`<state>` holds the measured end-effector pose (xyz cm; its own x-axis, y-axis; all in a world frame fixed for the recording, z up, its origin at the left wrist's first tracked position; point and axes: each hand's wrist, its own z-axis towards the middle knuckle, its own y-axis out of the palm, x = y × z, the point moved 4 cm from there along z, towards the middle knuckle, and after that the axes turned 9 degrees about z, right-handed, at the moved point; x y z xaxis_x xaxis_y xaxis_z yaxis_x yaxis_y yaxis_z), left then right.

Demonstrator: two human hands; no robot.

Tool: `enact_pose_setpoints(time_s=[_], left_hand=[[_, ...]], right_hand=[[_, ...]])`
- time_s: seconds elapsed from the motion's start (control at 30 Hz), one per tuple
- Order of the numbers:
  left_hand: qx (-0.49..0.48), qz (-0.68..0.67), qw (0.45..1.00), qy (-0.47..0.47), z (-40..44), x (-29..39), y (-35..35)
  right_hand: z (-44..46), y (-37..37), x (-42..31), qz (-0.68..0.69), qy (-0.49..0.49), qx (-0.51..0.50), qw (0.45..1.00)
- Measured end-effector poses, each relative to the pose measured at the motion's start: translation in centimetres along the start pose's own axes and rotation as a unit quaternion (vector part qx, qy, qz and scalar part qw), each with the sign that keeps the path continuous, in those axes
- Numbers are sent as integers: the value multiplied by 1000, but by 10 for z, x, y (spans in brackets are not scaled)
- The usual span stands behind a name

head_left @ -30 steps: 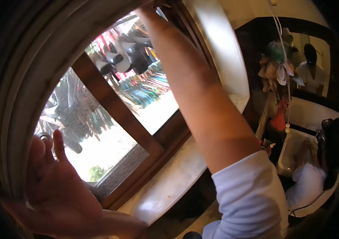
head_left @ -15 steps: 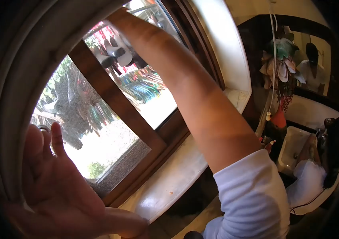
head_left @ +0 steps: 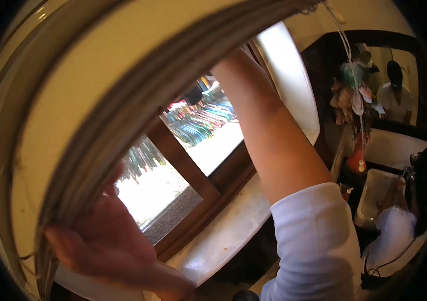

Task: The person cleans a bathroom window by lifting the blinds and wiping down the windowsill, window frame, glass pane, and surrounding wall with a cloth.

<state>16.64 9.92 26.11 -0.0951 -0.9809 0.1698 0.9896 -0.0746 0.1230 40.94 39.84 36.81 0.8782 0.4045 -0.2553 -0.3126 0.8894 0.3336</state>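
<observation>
A blind (head_left: 138, 95), gathered into a thick layered grey-brown band, arcs across the upper left in front of the window (head_left: 183, 165). My left hand (head_left: 110, 241) grips its lower left end, the thumb on the near side and the fingers passing behind the band. My right forearm, in a white sleeve (head_left: 318, 226), reaches up to the band's upper right part. That hand is hidden behind the blind, so its fingers do not show. Thin pull cords (head_left: 359, 90) with small knobs hang to the right.
Below the window runs a pale sill (head_left: 218, 251). At right are a dried flower bunch (head_left: 356, 90), a red vase (head_left: 357, 156), a wall mirror (head_left: 398, 90) reflecting a person, and a white washbasin (head_left: 374, 195). Hangers (head_left: 198, 120) show outside.
The blind has come lower across the view, covering more of the window. My left thumb now lies over its near side. My right forearm has shifted rightward, its hand behind the band.
</observation>
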Motion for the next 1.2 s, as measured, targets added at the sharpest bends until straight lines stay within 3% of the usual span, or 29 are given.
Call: enact_pose_setpoints(time_s=[0.17,0.27,0.5,0.93,1.2], left_hand=[[-6,20,1000,19,-2,0,5],[66,-11,998,-14,-5,0,9],[90,-51,992,-68,-20,-3,-8],[56,-10,998,-37,-37,4,6],[13,-1,1000,3,-19,2,3]], right_hand=[[-5,-12,41,-36,31,-13,999],[-13,-19,52,-50,34,-22,998],[-21,-43,81,-65,38,-34,997],[-22,-76,131,-79,49,-36,995],[-9,-53,121,-81,22,-30,996]])
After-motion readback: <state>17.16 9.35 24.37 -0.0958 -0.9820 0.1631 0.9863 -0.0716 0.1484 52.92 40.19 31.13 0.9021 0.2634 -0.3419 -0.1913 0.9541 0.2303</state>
